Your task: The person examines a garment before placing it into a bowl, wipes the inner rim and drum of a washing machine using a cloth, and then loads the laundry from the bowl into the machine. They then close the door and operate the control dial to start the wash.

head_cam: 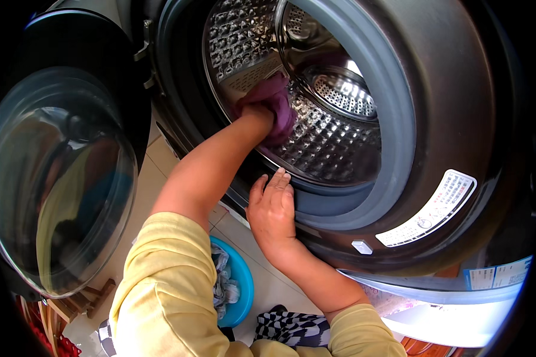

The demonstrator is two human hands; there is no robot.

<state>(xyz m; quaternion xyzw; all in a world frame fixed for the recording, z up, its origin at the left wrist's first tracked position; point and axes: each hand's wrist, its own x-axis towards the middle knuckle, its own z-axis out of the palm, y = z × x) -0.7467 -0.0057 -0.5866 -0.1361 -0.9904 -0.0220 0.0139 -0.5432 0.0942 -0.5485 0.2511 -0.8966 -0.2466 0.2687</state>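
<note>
My left hand (259, 117) reaches into the metal drum (330, 138) of a front-loading washing machine, with a purple cloth (274, 100) bunched over and around it; the cloth hides its fingers. The cloth lies against the drum's inner wall near the front rim. My right hand (274, 201) rests on the lower edge of the grey rubber door seal (397, 120), fingers extended and nothing in them. On the left, the round glass door (62, 187) is swung wide open on its hinge.
A blue plastic basin (245, 285) with crumpled light cloths (225, 281) stands on the tiled floor (250, 254) below my arms. A wooden stool or rack (71, 305) is at the lower left. The machine's front bears a printed label (433, 214).
</note>
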